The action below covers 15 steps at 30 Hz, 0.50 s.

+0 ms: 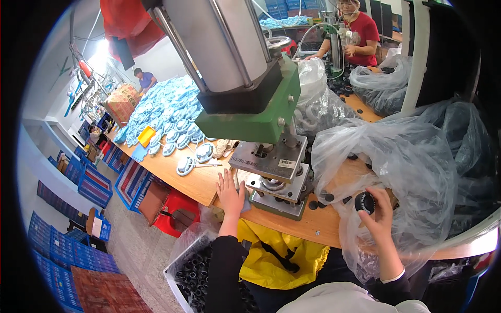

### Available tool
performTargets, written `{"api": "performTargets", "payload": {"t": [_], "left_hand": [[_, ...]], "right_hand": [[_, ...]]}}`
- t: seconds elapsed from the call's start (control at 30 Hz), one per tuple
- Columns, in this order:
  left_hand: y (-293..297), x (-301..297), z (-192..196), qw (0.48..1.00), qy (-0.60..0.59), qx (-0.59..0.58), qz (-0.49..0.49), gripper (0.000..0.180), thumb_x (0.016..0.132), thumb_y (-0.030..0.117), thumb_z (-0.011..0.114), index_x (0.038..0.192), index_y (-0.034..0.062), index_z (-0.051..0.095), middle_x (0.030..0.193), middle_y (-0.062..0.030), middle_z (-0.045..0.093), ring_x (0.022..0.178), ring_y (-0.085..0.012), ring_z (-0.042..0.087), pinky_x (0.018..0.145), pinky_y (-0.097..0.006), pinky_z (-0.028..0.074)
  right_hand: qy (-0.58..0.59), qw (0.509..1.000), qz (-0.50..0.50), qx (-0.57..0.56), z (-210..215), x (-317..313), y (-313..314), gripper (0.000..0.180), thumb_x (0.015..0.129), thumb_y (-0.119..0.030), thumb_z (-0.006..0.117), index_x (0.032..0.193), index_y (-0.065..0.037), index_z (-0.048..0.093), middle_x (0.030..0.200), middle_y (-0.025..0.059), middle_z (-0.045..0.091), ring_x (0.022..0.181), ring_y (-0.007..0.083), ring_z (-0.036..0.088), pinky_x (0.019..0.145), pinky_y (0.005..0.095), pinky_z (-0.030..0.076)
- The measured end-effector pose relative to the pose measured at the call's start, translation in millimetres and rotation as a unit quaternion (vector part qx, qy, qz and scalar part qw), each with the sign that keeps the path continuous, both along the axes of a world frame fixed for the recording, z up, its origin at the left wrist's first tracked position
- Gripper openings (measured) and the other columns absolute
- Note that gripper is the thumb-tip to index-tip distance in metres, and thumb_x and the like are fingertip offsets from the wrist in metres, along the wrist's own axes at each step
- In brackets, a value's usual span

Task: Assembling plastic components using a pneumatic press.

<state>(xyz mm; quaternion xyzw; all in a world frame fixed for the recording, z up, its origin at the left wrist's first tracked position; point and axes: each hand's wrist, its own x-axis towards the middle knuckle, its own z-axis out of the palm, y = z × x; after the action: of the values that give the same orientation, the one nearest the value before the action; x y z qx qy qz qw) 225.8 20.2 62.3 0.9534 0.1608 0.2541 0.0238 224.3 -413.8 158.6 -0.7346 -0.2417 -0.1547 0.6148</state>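
My right hand point(382, 211) grips a round black cap point(365, 203) with pale markings on its face, between thumb and fingers, over a clear plastic bag point(412, 156). My left hand point(229, 194) is open, fingers stretched out, beside the left side of a press. Whether it touches the table or the press, I cannot tell. The press has a green head point(250, 117) under a grey cylinder and a stacked metal die point(276, 182). Small black round parts point(313, 204) lie on the wooden table right of the die.
Light-blue plastic parts point(172, 109) are heaped on the table point(188, 188) at left. Below lie a yellow bag point(276, 250) on my lap and a white crate point(180, 292) of black rings. A red stool point(180, 211) stands beyond. A co-worker point(360, 36) works at another machine.
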Motion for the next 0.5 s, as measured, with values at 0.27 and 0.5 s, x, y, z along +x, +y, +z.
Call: {"api": "performTargets", "payload": {"t": [0.27,0.5], "left_hand": [[-82.2,-18.8,86.9,0.948,-0.223,-0.07,-0.214,0.06,0.076,0.027,0.065,0.126,0.0017,0.044,0.129,-0.0181,0.046,0.12,-0.0345,0.042,0.098,-0.047,0.03],[-138.0,15.8,133.2,0.852,-0.234,-0.411,-0.222,0.034,0.064,0.012,0.073,0.094,-0.0002,0.061,0.088,-0.0139,0.065,0.083,-0.0303,0.061,0.074,-0.037,0.046]], "right_hand": [[0.054,0.998,0.006,-0.028,-12.2,-4.6,0.2,0.062,0.063,-0.008,0.079,0.119,-0.001,0.054,0.11,0.0091,0.05,0.099,0.0194,0.052,0.086,0.0274,0.042],[0.015,0.998,-0.001,-0.063,-0.7,-15.2,18.7,0.059,0.064,-0.009,0.079,0.118,0.0,0.055,0.107,0.0114,0.054,0.097,0.0213,0.054,0.085,0.029,0.044]]}}
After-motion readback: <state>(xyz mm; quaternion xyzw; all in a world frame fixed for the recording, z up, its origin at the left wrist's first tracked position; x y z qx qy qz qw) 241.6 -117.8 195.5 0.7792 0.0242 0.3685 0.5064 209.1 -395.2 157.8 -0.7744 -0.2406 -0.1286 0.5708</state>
